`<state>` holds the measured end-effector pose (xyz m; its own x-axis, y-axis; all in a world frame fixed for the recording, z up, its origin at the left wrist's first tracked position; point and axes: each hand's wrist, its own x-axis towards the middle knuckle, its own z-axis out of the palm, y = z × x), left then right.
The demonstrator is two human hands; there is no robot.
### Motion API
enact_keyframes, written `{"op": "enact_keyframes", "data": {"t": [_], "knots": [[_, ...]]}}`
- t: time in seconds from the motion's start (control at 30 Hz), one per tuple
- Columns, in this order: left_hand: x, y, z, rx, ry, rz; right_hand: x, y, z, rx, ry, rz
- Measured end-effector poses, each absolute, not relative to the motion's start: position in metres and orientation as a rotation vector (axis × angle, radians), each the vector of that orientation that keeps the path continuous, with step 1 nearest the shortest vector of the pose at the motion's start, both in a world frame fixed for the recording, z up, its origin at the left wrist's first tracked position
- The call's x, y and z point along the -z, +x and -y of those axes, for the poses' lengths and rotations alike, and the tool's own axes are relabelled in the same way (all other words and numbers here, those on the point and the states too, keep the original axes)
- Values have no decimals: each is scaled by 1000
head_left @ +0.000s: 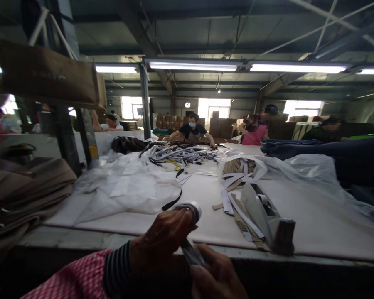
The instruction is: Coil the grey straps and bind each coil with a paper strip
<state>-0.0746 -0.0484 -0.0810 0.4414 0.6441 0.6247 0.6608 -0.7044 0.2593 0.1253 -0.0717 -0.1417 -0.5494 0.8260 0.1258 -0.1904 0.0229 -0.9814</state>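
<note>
My left hand (166, 232) is closed around a grey strap, whose rolled pale loop (195, 208) sticks out beyond the fingers. Below it, a flat grey length of the strap (191, 251) runs down to my right hand (216, 274), which pinches it between thumb and fingers. Both hands are held over the near edge of the white table (202, 195). Just past my left hand lies a black strap (176, 200) on the tabletop. The strap's part inside the left palm is hidden.
A tape dispenser (264, 220) stands right, beside cardboard strips (237, 211) and a plastic bag (255, 164). Tangled grey straps (187, 154) lie farther back. Plastic sheeting (127, 187) and brown fabric (25, 187) are left, dark blue fabric (345, 155) right. A masked co-worker (193, 131) leans across opposite.
</note>
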Motion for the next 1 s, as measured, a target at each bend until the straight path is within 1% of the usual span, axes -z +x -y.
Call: {"op": "enact_keyframes", "data": {"t": [0.03, 0.1, 0.13, 0.2, 0.27, 0.33, 0.4, 0.43, 0.5, 0.57, 0.63, 0.7, 0.77, 0.83, 0.93, 1.0], "knots": [[87, -79, 52, 1034, -2682, 1192, 135, 135, 68, -1671, -690, 1511], [90, -84, 65, 944, -2782, 1325, 117, 151, 57, -1686, -740, 1490], [88, -84, 73, 938, -2855, 1439, 107, 156, 51, -1654, -767, 1486], [78, -80, 88, 1068, -3002, 1768, 90, 160, 37, -1524, -787, 1524], [65, -73, 97, 1308, -3074, 2079, 83, 155, 26, -1282, -769, 1584], [53, -63, 100, 1632, -3080, 2277, 85, 144, 21, -939, -776, 1612], [42, -53, 98, 2035, -3052, 2272, 94, 129, 25, -683, -804, 1609], [35, -49, 96, 2280, -3001, 2224, 99, 120, 30, -629, -806, 1615], [21, -40, 90, 2676, -2824, 2077, 109, 103, 39, -617, -800, 1589], [5, -32, 83, 2934, -2628, 1934, 117, 87, 46, -642, -804, 1527], [-9, -28, 76, 3141, -2452, 1771, 122, 76, 49, -712, -840, 1487], [-18, -27, 68, 3248, -2375, 1617, 125, 70, 50, -892, -823, 1503], [-18, -28, 60, 3145, -2387, 1506, 128, 70, 52, -1122, -748, 1485], [-7, -33, 51, 2827, -2451, 1457, 132, 73, 54, -1384, -630, 1420], [23, -44, 38, 2075, -2512, 1438, 138, 82, 53, -1774, -473, 1310], [45, -55, 32, 1525, -2537, 1302, 139, 90, 50, -1934, -423, 1253]]}}
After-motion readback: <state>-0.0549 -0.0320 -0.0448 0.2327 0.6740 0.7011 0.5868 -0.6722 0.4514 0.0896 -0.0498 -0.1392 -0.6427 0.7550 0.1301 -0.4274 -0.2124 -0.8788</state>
